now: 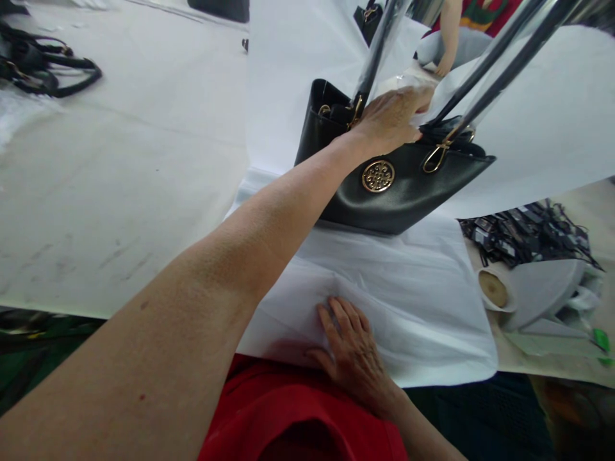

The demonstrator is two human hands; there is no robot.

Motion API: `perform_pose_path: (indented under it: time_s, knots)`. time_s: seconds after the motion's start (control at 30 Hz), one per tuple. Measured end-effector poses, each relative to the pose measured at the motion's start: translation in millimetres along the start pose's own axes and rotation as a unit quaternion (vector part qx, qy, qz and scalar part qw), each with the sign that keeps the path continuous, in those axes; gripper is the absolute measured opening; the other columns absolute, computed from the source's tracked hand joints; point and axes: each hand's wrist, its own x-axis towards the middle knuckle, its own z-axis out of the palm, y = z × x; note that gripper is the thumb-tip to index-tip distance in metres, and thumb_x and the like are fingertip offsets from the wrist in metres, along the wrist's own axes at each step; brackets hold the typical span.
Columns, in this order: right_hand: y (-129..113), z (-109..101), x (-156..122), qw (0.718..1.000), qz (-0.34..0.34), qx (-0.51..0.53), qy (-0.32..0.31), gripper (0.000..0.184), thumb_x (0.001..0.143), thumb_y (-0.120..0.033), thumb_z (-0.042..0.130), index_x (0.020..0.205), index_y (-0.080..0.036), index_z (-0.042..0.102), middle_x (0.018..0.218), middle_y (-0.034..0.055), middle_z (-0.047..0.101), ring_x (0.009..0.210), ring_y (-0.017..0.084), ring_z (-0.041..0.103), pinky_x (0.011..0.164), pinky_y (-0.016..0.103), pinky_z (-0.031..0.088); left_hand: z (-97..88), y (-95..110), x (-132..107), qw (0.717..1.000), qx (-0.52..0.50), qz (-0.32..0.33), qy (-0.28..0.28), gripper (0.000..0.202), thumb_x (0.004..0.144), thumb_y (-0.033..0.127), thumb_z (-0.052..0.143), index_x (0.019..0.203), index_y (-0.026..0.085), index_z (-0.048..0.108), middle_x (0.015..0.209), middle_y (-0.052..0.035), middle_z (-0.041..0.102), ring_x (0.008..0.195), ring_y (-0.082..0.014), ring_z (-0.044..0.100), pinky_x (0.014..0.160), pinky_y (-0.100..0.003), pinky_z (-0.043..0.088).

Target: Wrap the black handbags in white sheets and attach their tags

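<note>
A black handbag (pixel 384 186) with a round gold emblem (pixel 378 176) stands on a white sheet (pixel 423 288). Its long plastic-wrapped handles (pixel 500 57) rise up and to the right. My left hand (pixel 391 118) reaches across to the bag's open top, fingers and thumb closed over a wad of white stuffing paper (pixel 408 80) at the mouth. My right hand (pixel 353 352) lies flat on the sheet's near edge with its fingers spread and nothing in them, just above my red garment (pixel 288 410).
A roll of white material (pixel 533 291) and a heap of black tags (pixel 528 234) lie at the right. Black straps (pixel 43 64) sit at the far left of the table. Another person's arm (pixel 449 38) and another black bag (pixel 368 16) show at the back.
</note>
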Motion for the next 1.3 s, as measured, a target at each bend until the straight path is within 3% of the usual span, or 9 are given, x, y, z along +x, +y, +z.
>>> perform_pose_path:
  time_s: [0.27, 0.43, 0.63, 0.77, 0.83, 0.93, 1.07, 1.2, 1.3]
  knots:
    - [14, -9, -3, 0.998, -0.065, 0.019, 0.010, 0.039, 0.086, -0.013, 0.044, 0.124, -0.011, 0.053, 0.125, 0.0177, 0.057, 0.124, 0.029, 0.047, 0.095, 0.046, 0.049, 2.7, -1, 1, 1.000, 0.002, -0.007, 0.004, 0.013, 0.078, 0.022, 0.061, 0.083, 0.022, 0.048, 0.105, -0.0051, 0.063, 0.100, -0.0211, 0.057, 0.078, -0.031, 0.037]
    - [35, -31, 5, 0.994, -0.071, 0.026, 0.078, 0.036, 0.088, -0.004, 0.034, 0.112, -0.016, 0.058, 0.092, 0.0078, 0.071, 0.085, 0.017, 0.066, 0.074, 0.029, 0.055, 2.9, 1, 2, 1.000, 0.006, -0.023, -0.009, 0.018, 0.078, 0.020, 0.062, 0.095, 0.017, 0.056, 0.098, -0.0046, 0.062, 0.096, -0.0213, 0.057, 0.080, -0.032, 0.039]
    - [69, -111, 62, 0.984, -0.069, -0.108, 0.120, 0.026, 0.093, -0.010, 0.038, 0.100, -0.014, 0.063, 0.083, 0.0063, 0.071, 0.069, 0.015, 0.063, 0.063, 0.026, 0.046, -9.5, 8, -1, 0.998, 0.017, -0.023, -0.049, 0.027, 0.081, 0.022, 0.058, 0.106, 0.012, 0.060, 0.099, -0.0076, 0.063, 0.094, -0.0204, 0.057, 0.080, -0.030, 0.040]
    - [81, -167, 111, 0.963, -0.049, -0.234, 0.126, 0.022, 0.092, -0.012, 0.043, 0.092, -0.017, 0.065, 0.075, 0.0040, 0.067, 0.066, 0.015, 0.060, 0.061, 0.025, 0.039, -20.0, 13, 2, 0.996, 0.050, -0.012, -0.071, 0.022, 0.080, 0.021, 0.055, 0.097, 0.012, 0.065, 0.088, -0.0064, 0.066, 0.083, -0.0174, 0.059, 0.074, -0.027, 0.041]
    - [85, -182, 133, 0.952, -0.003, -0.276, 0.130, 0.021, 0.092, -0.013, 0.045, 0.091, -0.018, 0.065, 0.081, 0.0049, 0.067, 0.070, 0.015, 0.060, 0.062, 0.025, 0.038, -26.1, 16, 5, 0.994, 0.080, 0.007, -0.077, 0.019, 0.080, 0.019, 0.052, 0.088, 0.013, 0.068, 0.081, -0.0054, 0.066, 0.078, -0.0163, 0.059, 0.070, -0.026, 0.041]
    - [94, -191, 161, 0.944, 0.052, -0.294, 0.142, 0.023, 0.092, -0.013, 0.041, 0.095, -0.017, 0.064, 0.110, 0.0088, 0.065, 0.079, 0.015, 0.062, 0.064, 0.025, 0.041, -37.3, 20, 13, 0.989, 0.132, 0.022, -0.067, 0.022, 0.081, 0.019, 0.049, 0.084, 0.013, 0.070, 0.078, -0.0054, 0.067, 0.077, -0.0165, 0.059, 0.069, -0.026, 0.041]
    - [106, -195, 189, 0.951, 0.086, -0.269, 0.122, 0.030, 0.090, -0.010, 0.035, 0.102, -0.013, 0.062, 0.141, 0.0118, 0.046, 0.089, 0.019, 0.064, 0.070, 0.028, 0.048, -53.8, 27, 24, 0.980, 0.180, 0.026, -0.082, 0.022, 0.079, 0.019, 0.053, 0.090, 0.012, 0.071, 0.082, -0.0059, 0.069, 0.078, -0.0165, 0.060, 0.070, -0.025, 0.042]
    - [110, -201, 214, 0.964, 0.136, -0.215, 0.072, 0.033, 0.090, -0.012, 0.036, 0.112, -0.011, 0.061, 0.144, 0.0144, 0.041, 0.095, 0.021, 0.065, 0.079, 0.031, 0.051, -69.2, 37, 30, 0.973, 0.207, 0.045, -0.095, 0.027, 0.078, 0.009, 0.048, 0.093, 0.011, 0.071, 0.087, -0.0080, 0.070, 0.079, -0.0158, 0.061, 0.070, -0.024, 0.043]
    - [111, -202, 232, 0.971, 0.158, -0.171, 0.051, 0.037, 0.089, -0.010, 0.037, 0.120, -0.009, 0.057, 0.137, 0.0167, 0.049, 0.100, 0.021, 0.063, 0.085, 0.030, 0.049, -80.5, 44, 32, 0.965, 0.227, 0.060, -0.118, 0.028, 0.077, 0.007, 0.048, 0.092, 0.012, 0.071, 0.089, -0.0076, 0.070, 0.081, -0.0150, 0.062, 0.071, -0.022, 0.043]
